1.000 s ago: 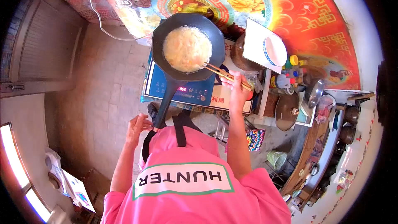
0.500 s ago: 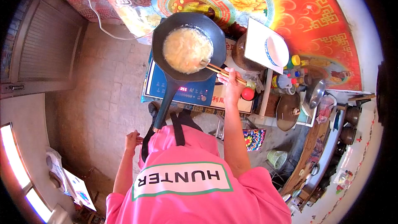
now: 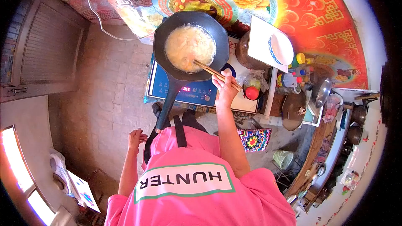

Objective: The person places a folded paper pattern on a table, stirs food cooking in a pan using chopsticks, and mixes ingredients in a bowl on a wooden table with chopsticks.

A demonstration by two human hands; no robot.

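Observation:
A dark pan (image 3: 217, 37) with a long handle sits on the blue induction cooktop (image 3: 192, 94), whose red display is lit. Pale, bubbling food (image 3: 189, 47) covers the pan's middle. My right hand (image 3: 225, 88) is closed on a pair of wooden chopsticks (image 3: 213, 72), their tips in the food at its lower right. Left of the handle's end, my left hand (image 3: 136, 137) hangs beside my body, touching neither the pan nor its handle, its fingers loosely bent and partly apart with nothing visible in them.
Right of the cooktop lies a red round item (image 3: 251, 92) by a plastic bag. A white board (image 3: 259, 44) carries a bowl (image 3: 281, 49) above a brown pot. Bottles (image 3: 289, 79) and a glass lid (image 3: 293, 111) are farther right. A patterned stool seat (image 3: 254, 140) stands below.
My right hand has moved left and slightly down with the chopsticks, whose tips are further into the food. My left hand has dropped away from the pan handle.

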